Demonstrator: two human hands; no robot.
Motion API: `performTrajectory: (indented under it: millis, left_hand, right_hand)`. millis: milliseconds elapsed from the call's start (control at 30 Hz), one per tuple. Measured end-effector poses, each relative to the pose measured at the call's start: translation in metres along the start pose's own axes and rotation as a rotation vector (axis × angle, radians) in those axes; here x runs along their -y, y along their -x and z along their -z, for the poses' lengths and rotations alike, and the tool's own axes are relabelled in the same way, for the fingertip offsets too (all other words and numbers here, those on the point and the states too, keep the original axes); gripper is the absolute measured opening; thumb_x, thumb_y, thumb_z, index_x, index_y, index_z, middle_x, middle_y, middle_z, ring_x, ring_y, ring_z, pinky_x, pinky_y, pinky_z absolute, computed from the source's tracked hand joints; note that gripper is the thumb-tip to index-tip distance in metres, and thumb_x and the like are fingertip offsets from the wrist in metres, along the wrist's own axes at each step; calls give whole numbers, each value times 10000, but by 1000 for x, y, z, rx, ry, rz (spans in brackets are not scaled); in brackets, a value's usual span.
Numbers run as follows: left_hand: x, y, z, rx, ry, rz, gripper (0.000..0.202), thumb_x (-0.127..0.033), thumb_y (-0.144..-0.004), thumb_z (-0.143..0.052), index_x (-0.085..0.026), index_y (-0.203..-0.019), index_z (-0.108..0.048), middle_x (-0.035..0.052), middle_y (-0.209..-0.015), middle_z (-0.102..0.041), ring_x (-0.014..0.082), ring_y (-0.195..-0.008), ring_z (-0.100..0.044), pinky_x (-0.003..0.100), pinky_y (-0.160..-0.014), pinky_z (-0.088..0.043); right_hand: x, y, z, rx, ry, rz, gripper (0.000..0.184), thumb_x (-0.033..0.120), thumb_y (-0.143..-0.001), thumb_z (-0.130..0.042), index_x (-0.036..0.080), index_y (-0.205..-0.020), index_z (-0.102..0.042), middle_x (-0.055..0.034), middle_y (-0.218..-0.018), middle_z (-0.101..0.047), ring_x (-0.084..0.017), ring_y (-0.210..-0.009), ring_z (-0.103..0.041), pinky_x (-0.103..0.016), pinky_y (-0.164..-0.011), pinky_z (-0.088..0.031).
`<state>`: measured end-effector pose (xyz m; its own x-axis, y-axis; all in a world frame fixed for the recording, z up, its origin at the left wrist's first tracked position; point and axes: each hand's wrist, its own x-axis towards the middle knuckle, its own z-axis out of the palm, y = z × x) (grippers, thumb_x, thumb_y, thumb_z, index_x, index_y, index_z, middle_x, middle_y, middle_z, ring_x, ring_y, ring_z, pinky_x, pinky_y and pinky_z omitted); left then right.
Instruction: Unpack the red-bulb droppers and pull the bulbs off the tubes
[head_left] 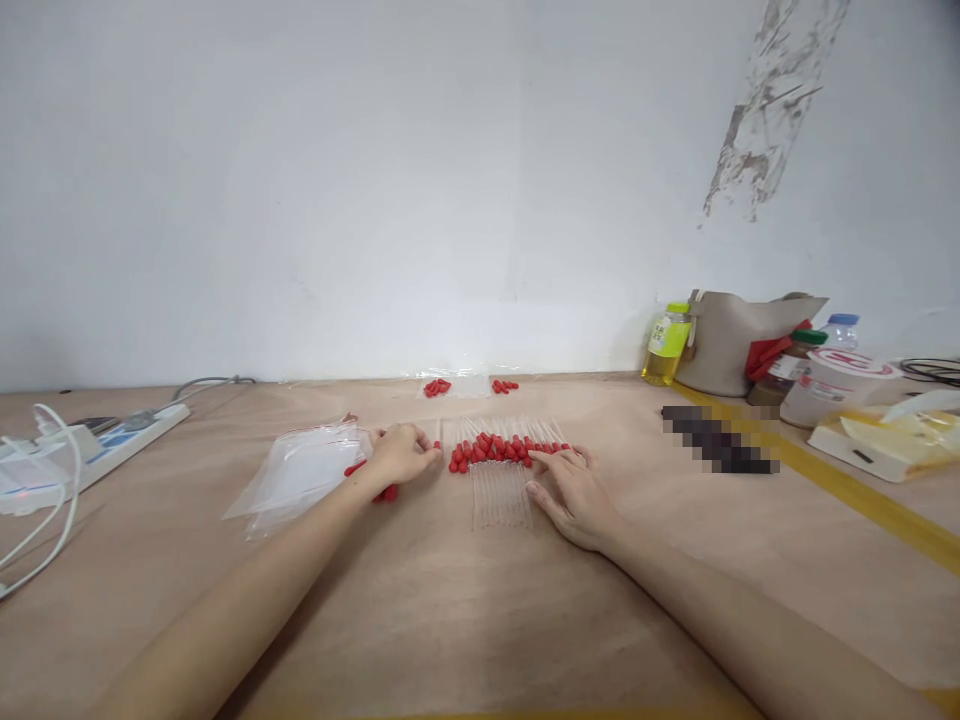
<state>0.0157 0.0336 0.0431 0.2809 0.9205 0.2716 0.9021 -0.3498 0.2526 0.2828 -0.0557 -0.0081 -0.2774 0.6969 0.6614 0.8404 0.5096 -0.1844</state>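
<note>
A row of small red-headed pieces with thin clear stems (491,450) lies in front of me, stems pointing both away and towards me. My left hand (401,455) is closed in a pinch left of the row, with a red piece (437,446) at its fingertips. More red pieces (388,493) lie under and beside that wrist, partly hidden by it. My right hand (571,488) rests at the row's right end, fingers stretched out and touching the red heads there. Flat clear plastic bags (307,465) lie left of my left hand.
Near the wall lies clear plastic (466,384) with two small red clusters. At left is a power strip (142,430) with white cables. At right stand a yellow-green bottle (666,345), a grey-beige bag (720,345), a white tub (832,385) and a tissue pack (892,440).
</note>
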Motion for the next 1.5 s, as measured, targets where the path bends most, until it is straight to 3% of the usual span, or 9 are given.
performTrajectory:
  millis: [133, 267, 433, 567, 700, 933, 1200, 1400, 1500]
  left_hand:
    - [-2, 23, 12, -133, -49, -18, 143, -298, -735, -456, -192, -744, -552, 46, -687, -630, 246, -773, -570, 436, -852, -272]
    - [-7, 54, 6, -217, -51, -281, 102, -247, -776, -422, -197, -793, -509, 14, -740, -623, 185, -736, -555, 417, -892, -235]
    - [-16, 77, -16, -225, -17, -500, 108, -246, -812, -433, -205, -808, -533, 13, -771, -633, 177, -762, -547, 404, -882, -232]
    - [-20, 78, -24, -246, 14, -542, 116, -248, -824, -446, -221, -833, -559, 14, -800, -648, 176, -765, -546, 409, -888, -218]
    - [-23, 76, -27, -269, 36, -561, 122, -254, -835, -449, -217, -834, -565, 6, -785, -652, 165, -752, -547, 401, -892, -216]
    - [-32, 75, -26, -273, 49, -600, 256, -404, -816, -523, -223, -988, -583, 14, -870, -668, 167, -827, -538, 387, -890, -200]
    - [-31, 77, -24, -269, 20, -674, 205, -344, -852, -491, -213, -764, -622, -27, -665, -637, 133, -694, -487, 370, -857, -218]
    - [-36, 79, -19, -287, -13, -739, 232, -296, -857, -477, -194, -697, -611, -18, -603, -587, 132, -660, -457, 368, -822, -251]
    - [-27, 78, -19, -313, -25, -751, 219, -278, -851, -484, -200, -688, -608, -21, -581, -571, 132, -650, -459, 371, -819, -271]
  right_hand:
    - [-4, 1, -4, -78, 27, 27, 402, 371, -803, -490, 200, -1167, -483, -119, -1135, -522, -238, -1075, -475, -423, -918, -335]
    - [-4, 1, -4, -129, 13, 13, 627, 416, -778, -517, 174, -1321, -319, -157, -1279, -393, -263, -1185, -376, -418, -929, -348]
    - [8, 1, 1, -12, -8, 131, 581, 466, -774, -528, 243, -1294, -395, -104, -1214, -506, -251, -1128, -433, -453, -972, -274]
    - [16, 1, 0, -2, -45, 161, 366, 431, -810, -513, 269, -1136, -557, -51, -987, -645, -217, -1014, -501, -460, -972, -226]
    - [20, 1, -3, -11, -45, 211, 216, 343, -841, -492, 272, -984, -638, -12, -764, -658, -175, -860, -527, -441, -931, -241]
    - [29, 0, -9, -56, -66, 232, 179, 257, -846, -472, 220, -822, -646, 2, -650, -603, -136, -741, -491, -400, -920, -242]
    - [34, 2, -3, -68, -70, 296, 220, 257, -850, -455, 210, -727, -631, 18, -537, -523, -124, -664, -438, -372, -855, -254]
    - [36, 3, -1, -79, -95, 322, 214, 255, -845, -458, 214, -722, -629, 23, -515, -506, -124, -642, -407, -369, -838, -247]
    - [31, 6, 3, -75, -77, 340, 228, 252, -847, -451, 204, -698, -617, 25, -510, -501, -121, -635, -402, -361, -836, -247]
